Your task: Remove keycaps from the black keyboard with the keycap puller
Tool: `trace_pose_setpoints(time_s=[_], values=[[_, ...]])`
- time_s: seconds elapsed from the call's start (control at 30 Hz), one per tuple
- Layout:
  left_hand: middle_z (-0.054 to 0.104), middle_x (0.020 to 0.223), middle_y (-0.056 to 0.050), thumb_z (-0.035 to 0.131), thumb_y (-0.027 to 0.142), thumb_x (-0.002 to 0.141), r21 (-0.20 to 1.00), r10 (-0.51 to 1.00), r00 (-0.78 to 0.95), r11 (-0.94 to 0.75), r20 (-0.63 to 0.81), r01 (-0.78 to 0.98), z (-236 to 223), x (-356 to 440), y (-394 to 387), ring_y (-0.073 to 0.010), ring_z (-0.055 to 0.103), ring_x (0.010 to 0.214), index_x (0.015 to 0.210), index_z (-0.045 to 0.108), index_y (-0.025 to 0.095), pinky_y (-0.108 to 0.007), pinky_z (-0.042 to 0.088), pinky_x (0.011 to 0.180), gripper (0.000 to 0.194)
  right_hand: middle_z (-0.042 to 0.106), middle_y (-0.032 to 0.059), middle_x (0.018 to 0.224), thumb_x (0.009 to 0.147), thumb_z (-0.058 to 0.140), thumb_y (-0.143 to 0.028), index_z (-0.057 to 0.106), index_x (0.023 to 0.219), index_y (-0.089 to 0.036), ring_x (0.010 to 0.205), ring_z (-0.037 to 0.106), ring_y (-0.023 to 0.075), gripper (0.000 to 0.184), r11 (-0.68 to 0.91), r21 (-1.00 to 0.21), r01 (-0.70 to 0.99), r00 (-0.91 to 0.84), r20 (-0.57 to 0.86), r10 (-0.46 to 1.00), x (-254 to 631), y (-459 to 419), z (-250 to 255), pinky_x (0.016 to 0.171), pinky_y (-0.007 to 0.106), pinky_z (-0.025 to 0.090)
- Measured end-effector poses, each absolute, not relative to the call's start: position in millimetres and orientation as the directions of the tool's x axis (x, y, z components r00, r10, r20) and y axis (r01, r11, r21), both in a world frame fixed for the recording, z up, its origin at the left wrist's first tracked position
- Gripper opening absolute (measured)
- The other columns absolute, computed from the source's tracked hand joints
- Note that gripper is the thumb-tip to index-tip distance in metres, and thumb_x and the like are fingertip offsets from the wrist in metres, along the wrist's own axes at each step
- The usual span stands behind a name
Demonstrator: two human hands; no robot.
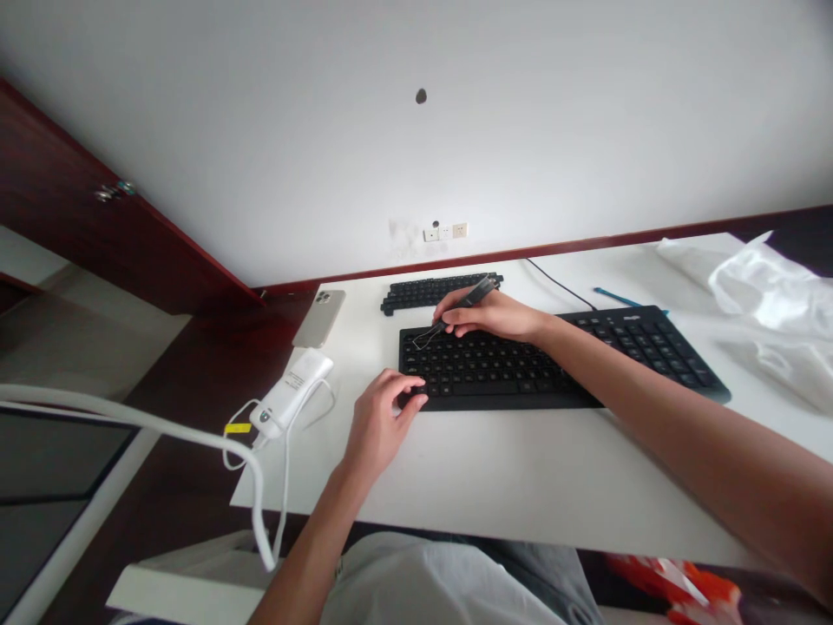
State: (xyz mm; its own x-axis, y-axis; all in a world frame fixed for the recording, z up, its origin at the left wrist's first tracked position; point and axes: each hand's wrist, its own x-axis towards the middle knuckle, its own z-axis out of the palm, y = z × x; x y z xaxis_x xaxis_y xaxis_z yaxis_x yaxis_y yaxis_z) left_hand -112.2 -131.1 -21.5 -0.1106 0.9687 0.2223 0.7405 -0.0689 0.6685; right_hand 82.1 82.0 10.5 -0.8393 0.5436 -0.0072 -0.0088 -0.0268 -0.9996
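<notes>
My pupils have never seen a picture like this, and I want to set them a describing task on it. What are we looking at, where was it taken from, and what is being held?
There is no machine here: these are a person's two bare hands. The single picture comes from a camera worn on that person's head, looking forward and down, so the forearms reach in from the bottom and right.

On the white table lies a black keyboard. The right hand holds a dark-handled tool with thin wire ends over the keyboard's far left part. The left hand has its thumb and fingertips at the near left corner; whether they grip a key is unclear.

Around them lie a pale phone, a blue stick and white plastic.
</notes>
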Motion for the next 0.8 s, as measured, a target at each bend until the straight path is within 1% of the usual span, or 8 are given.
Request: trace_pose_setpoints(time_s=[0.07,0.17,0.27,0.37,0.43,0.53,0.63,0.8], values=[[0.069,0.094,-0.002,0.071,0.021,0.094,0.691,0.965,-0.126,-0.069,0.228,0.72,-17,-115,-127,-0.0153,0.063,0.079,0.107,0.078,0.025,-0.027,0.054,0.077,0.015,0.077,0.0087,0.105,0.08,0.088,-0.045,0.079,0.1,-0.016,0.089,0.07,0.0155,0.036,-0.157,-0.987,-0.039,-0.842,-0.052,0.538,83,87,0,0.078,0.026,0.059],[0.065,0.085,0.0,0.069,0.027,0.097,0.693,0.931,-0.188,-0.087,0.312,0.716,-7,-121,-113,-0.0143,0.06,0.075,0.11,0.079,0.025,-0.026,0.051,0.073,0.017,0.076,0.0082,0.106,0.078,0.091,-0.043,0.079,0.098,-0.017,0.085,0.07,0.014,0.035,-0.253,-0.964,-0.081,-0.827,-0.076,0.557,85,90,-8,0.078,0.025,0.059],[0.058,0.077,0.002,0.071,0.03,0.097,0.622,0.892,-0.194,-0.115,0.408,0.775,9,-131,-85,-0.0134,0.057,0.071,0.109,0.081,0.025,-0.026,0.047,0.071,0.017,0.076,0.0076,0.104,0.079,0.091,-0.04,0.079,0.099,-0.017,0.084,0.069,0.0133,0.033,-0.276,-0.956,-0.096,-0.824,-0.079,0.561,86,91,-10,0.077,0.024,0.058],[0.054,0.072,0.004,0.074,0.03,0.095,0.524,0.879,-0.178,-0.092,0.442,0.847,20,-144,-47,-0.0125,0.052,0.066,0.11,0.082,0.025,-0.027,0.041,0.068,0.018,0.075,0.0062,0.1,0.079,0.092,-0.039,0.08,0.1,-0.017,0.083,0.068,0.012,0.033,-0.295,-0.95,-0.101,-0.829,-0.084,0.553,86,91,-9,0.077,0.022,0.058],[0.055,0.071,0.004,0.076,0.031,0.094,0.483,0.896,-0.164,-0.063,0.413,0.873,22,-153,-24,-0.0129,0.051,0.065,0.109,0.083,0.026,-0.027,0.039,0.067,0.018,0.075,0.0054,0.099,0.079,0.092,-0.04,0.08,0.1,-0.017,0.081,0.068,0.011,0.033,-0.303,-0.948,-0.101,-0.829,-0.088,0.552,86,91,-9,0.076,0.021,0.057],[0.059,0.069,0.003,0.078,0.034,0.092,0.456,0.934,-0.159,-0.005,0.32,0.89,14,-163,-6,-0.014,0.052,0.064,0.107,0.084,0.027,-0.028,0.038,0.067,0.018,0.075,0.0049,0.099,0.079,0.092,-0.04,0.08,0.1,-0.017,0.08,0.068,0.0102,0.033,-0.291,-0.953,-0.087,-0.833,-0.09,0.546,86,92,-10,0.076,0.021,0.057],[0.065,0.07,0.002,0.078,0.035,0.092,0.43,0.946,-0.202,0.077,0.253,0.9,-2,-169,-8,-0.0157,0.057,0.066,0.109,0.084,0.03,-0.028,0.038,0.069,0.018,0.075,0.0052,0.1,0.081,0.091,-0.041,0.081,0.101,-0.017,0.081,0.068,0.0108,0.033,-0.254,-0.964,-0.081,-0.843,-0.069,0.533,86,92,-11,0.077,0.022,0.057],[0.071,0.071,0.001,0.075,0.041,0.094,0.44,0.952,-0.224,0.112,0.211,0.891,-20,-175,-17,-0.0178,0.062,0.067,0.102,0.086,0.032,-0.028,0.038,0.068,0.016,0.076,0.0072,0.107,0.084,0.088,-0.041,0.081,0.105,-0.017,0.084,0.069,0.0117,0.032,-0.215,-0.975,-0.063,-0.859,-0.057,0.508,87,94,-13,0.079,0.023,0.058]])
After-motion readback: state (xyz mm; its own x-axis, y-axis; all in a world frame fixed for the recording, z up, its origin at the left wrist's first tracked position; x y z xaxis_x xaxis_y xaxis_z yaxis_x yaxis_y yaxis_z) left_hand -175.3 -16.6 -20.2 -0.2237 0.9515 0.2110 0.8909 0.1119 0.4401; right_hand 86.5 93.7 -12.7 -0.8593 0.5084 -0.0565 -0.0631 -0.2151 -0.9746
